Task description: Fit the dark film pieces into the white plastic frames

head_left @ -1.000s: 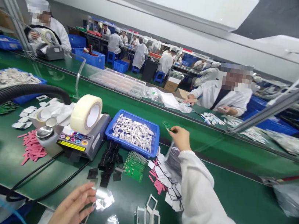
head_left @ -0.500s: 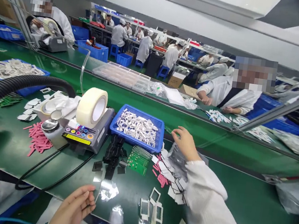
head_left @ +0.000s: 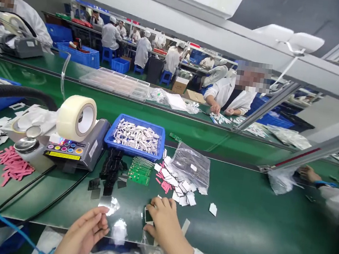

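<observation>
My left hand (head_left: 87, 233) is at the near table edge, thumb and forefinger pinched together; what they hold, if anything, I cannot make out. Beyond its fingertips lie shiny clear film pieces (head_left: 111, 206). My right hand (head_left: 167, 223) reaches down over the table, thumb and fingers curled round a small white plastic frame (head_left: 145, 216). The palm hides whatever lies under it. A pale strip (head_left: 185, 227) pokes out beside that hand. Farther back are black square pieces (head_left: 111, 171), green circuit boards (head_left: 139, 171) and a pile of white cards (head_left: 183, 187).
A blue tray (head_left: 162, 145) of white frames stands beside a tape dispenser (head_left: 96, 142) bearing a tape roll (head_left: 71, 117). Pink strips (head_left: 17, 166) and a pump bottle (head_left: 31, 154) lie left. A blue coiled cord (head_left: 2, 217) crosses the front. Another person's hand (head_left: 308, 174) is at right.
My right hand has come from the back near the blue tray down to the white frames at the front edge. My left hand stays pinched. The view has swung right.
</observation>
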Available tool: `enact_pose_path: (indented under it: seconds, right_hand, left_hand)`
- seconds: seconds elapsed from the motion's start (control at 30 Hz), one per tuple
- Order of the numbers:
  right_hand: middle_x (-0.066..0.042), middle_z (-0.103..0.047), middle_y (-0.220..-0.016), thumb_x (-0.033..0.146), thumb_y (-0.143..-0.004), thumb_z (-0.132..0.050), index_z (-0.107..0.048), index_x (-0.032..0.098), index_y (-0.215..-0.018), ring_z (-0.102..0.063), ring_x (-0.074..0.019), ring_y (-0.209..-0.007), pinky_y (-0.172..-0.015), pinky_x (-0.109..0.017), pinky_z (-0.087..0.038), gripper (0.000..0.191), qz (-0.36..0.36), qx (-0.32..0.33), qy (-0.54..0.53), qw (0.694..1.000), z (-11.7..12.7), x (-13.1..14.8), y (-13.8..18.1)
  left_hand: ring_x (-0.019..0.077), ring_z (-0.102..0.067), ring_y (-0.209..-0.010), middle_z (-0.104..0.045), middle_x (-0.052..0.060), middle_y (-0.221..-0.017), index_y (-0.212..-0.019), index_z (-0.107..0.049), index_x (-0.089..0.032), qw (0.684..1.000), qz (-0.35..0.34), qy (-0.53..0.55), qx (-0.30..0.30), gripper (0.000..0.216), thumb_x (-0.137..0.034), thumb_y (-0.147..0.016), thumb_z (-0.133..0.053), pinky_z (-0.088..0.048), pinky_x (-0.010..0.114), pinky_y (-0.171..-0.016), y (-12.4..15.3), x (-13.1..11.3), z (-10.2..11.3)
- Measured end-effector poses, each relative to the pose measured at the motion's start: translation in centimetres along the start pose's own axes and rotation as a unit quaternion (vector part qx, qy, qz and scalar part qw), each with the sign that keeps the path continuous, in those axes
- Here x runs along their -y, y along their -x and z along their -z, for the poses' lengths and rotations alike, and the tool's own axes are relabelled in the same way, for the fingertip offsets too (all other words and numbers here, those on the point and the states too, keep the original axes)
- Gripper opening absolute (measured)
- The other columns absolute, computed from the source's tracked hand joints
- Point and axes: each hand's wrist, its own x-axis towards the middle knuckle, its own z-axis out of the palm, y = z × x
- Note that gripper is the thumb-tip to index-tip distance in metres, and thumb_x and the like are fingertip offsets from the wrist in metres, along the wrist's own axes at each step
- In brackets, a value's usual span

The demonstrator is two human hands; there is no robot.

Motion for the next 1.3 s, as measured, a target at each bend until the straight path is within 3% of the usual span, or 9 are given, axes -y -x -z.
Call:
enact_pose_path:
  seconds: [0.13, 0.23, 0.37, 0.47, 0.6, 0.8, 0.93, 1.13, 1.3]
  right_hand:
    - [-0.005, -0.062, -0.095, 0.036, -0.064, -0.078, -0.062, 0.021, -0.097, -0.054, -0.0231, -0.085, -0.08, -0.041, -0.037, 0.04, 0.011, -0.013, -0.045, 0.999, 1.3, 0.8, 0.0]
    - [-0.004, -0.061, -0.095, 0.048, -0.069, -0.07, -0.058, 0.021, -0.099, -0.053, -0.02, -0.085, -0.078, -0.036, -0.039, 0.042, 0.09, -0.037, -0.182, 0.978, 2.6, 3.7, 0.2]
    - [-0.004, -0.061, -0.089, 0.059, -0.075, -0.058, -0.06, 0.022, -0.098, -0.05, -0.0197, -0.08, -0.072, -0.035, -0.039, 0.044, 0.172, -0.072, -0.282, 0.941, 2.8, 7.7, 0.1]
    - [-0.005, -0.061, -0.094, 0.054, -0.078, -0.058, -0.06, 0.022, -0.1, -0.052, -0.0199, -0.084, -0.075, -0.035, -0.041, 0.039, 0.172, -0.067, -0.286, 0.94, 1.9, 8.5, -1.0]
    - [-0.006, -0.061, -0.1, 0.025, -0.086, -0.055, -0.059, 0.019, -0.103, -0.054, -0.0199, -0.091, -0.08, -0.035, -0.042, 0.018, 0.084, -0.072, -0.195, 0.975, 0.1, 8.0, -3.8]
    - [-0.007, -0.058, -0.089, 0.018, -0.076, -0.065, -0.065, 0.023, -0.101, -0.053, -0.0251, -0.083, -0.069, -0.037, -0.043, 0.026, 0.072, -0.062, -0.126, 0.988, -2.6, 9.6, -6.4]
    - [-0.007, -0.057, -0.094, 0.013, -0.073, -0.067, -0.066, 0.022, -0.095, -0.054, -0.0229, -0.087, -0.073, -0.034, -0.045, 0.024, 0.066, -0.064, -0.135, 0.987, -3.4, 10.1, -6.7]
    - [-0.008, -0.059, -0.095, 0.017, -0.073, -0.061, -0.061, 0.016, -0.089, -0.056, -0.0223, -0.088, -0.077, -0.034, -0.046, 0.016, 0.033, -0.082, -0.17, 0.982, -1.7, 8.7, -6.5]
    - [-0.001, -0.061, -0.071, 0.022, -0.079, -0.052, -0.057, 0.015, -0.101, -0.055, -0.0148, -0.054, -0.054, -0.027, -0.046, 0.024, 0.046, -0.038, -0.225, 0.972, 1.1, 9.9, -7.1]
  left_hand:
    - [0.0169, -0.06, -0.081, -0.068, 0.004, -0.081, -0.087, -0.068, -0.019, 0.999, 0.016, -0.02, 0.029, 0.018, -0.029, -0.073, -0.065, -0.044, 0.033, -0.083, 0.8, 0.3, -1.1]
    - [0.0226, -0.063, -0.089, -0.068, 0.01, -0.099, -0.098, -0.066, -0.019, 0.992, 0.051, -0.016, 0.112, 0.03, -0.034, -0.073, -0.065, -0.044, 0.038, -0.083, 1.5, 0.8, -2.0]
    - [0.0184, -0.064, -0.079, -0.069, 0.01, -0.083, -0.092, -0.068, -0.015, 0.979, 0.037, 0.0, 0.2, 0.025, -0.032, -0.074, -0.065, -0.047, 0.029, -0.071, 2.0, 1.0, -1.9]
    - [0.0136, -0.063, -0.069, -0.068, 0.007, -0.078, -0.089, -0.068, -0.015, 0.986, 0.025, 0.016, 0.161, 0.022, -0.029, -0.072, -0.067, -0.046, 0.023, -0.06, 2.3, 0.7, -0.1]
    - [0.0112, -0.061, -0.062, -0.066, 0.004, -0.072, -0.093, -0.067, -0.015, 0.993, 0.054, 0.052, 0.089, 0.035, -0.038, -0.067, -0.07, -0.047, 0.022, -0.059, 2.8, 0.2, 2.8]
    - [0.0019, -0.041, -0.039, -0.061, 0.001, -0.064, -0.09, -0.067, -0.014, 0.993, 0.042, 0.101, 0.046, 0.041, -0.049, -0.07, -0.062, -0.031, 0.015, -0.038, 3.2, 0.1, 5.4]
    - [0.0003, -0.035, -0.038, -0.06, -0.001, -0.066, -0.094, -0.065, -0.016, 0.994, 0.028, 0.101, 0.015, 0.031, -0.041, -0.075, -0.062, -0.023, 0.014, -0.035, 3.4, -0.1, 7.1]
    - [0.0072, -0.055, -0.054, -0.069, 0.006, -0.087, -0.103, -0.061, -0.014, 0.993, 0.022, 0.099, -0.053, 0.027, -0.028, -0.079, -0.059, -0.048, 0.02, -0.051, 4.4, -0.7, 10.4]
    - [0.0128, -0.066, -0.068, -0.073, 0.007, -0.092, -0.096, -0.065, -0.015, 0.978, -0.065, 0.152, -0.129, 0.019, -0.019, -0.082, -0.054, -0.055, 0.023, -0.062, 4.8, -1.7, 18.5]
